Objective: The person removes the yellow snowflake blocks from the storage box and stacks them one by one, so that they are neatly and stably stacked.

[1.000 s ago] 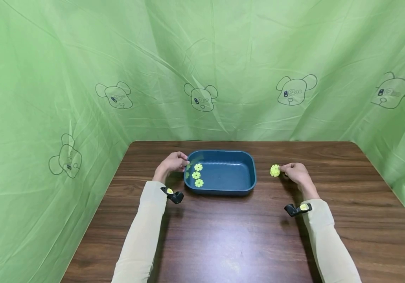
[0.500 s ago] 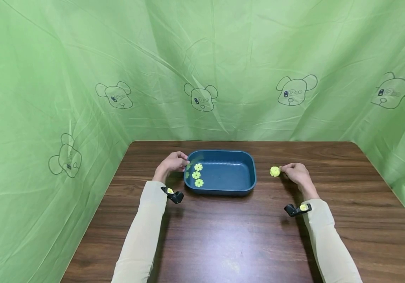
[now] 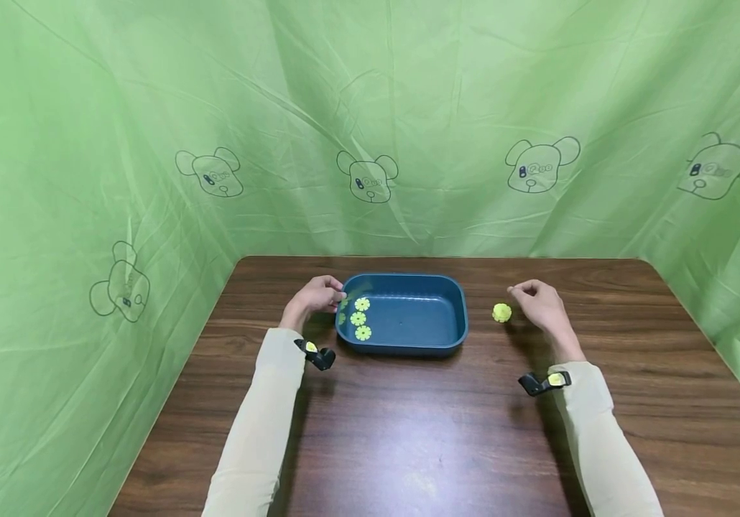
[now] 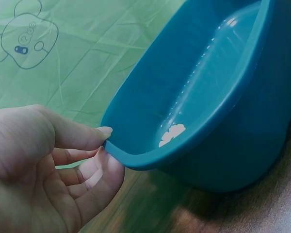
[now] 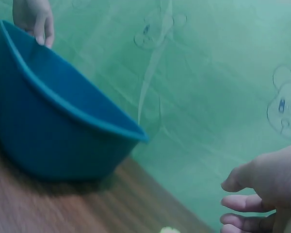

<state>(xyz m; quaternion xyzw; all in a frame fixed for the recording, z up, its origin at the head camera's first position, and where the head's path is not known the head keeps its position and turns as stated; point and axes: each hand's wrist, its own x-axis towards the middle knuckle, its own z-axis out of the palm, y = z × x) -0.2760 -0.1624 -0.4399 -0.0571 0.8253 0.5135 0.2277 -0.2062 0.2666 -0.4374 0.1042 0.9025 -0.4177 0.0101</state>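
A blue plastic basin (image 3: 415,323) stands on the table. Its left rim is pinched between the thumb and fingers of my left hand (image 3: 317,295), with the thumb on top in the left wrist view. Inside, along the left end, lie 3 yellow flower-shaped discs (image 3: 358,318) in a row, and one looks pale (image 4: 173,135) from the left wrist. To the right of the basin, a yellow flower-shaped piece (image 3: 501,312) rests on the wood. My right hand (image 3: 541,305) hovers just behind and right of it, thumb and fingers apart, holding nothing.
The brown wooden table (image 3: 402,424) runs back to a green cloth backdrop (image 3: 370,108) printed with mouse-head outlines. More cloth hangs along both sides. Each wrist carries a black camera mount (image 3: 543,383).
My right hand has let go of the yellow flower-shaped piece and lifted slightly up and back from it. My left hand and the basin stay where they were.
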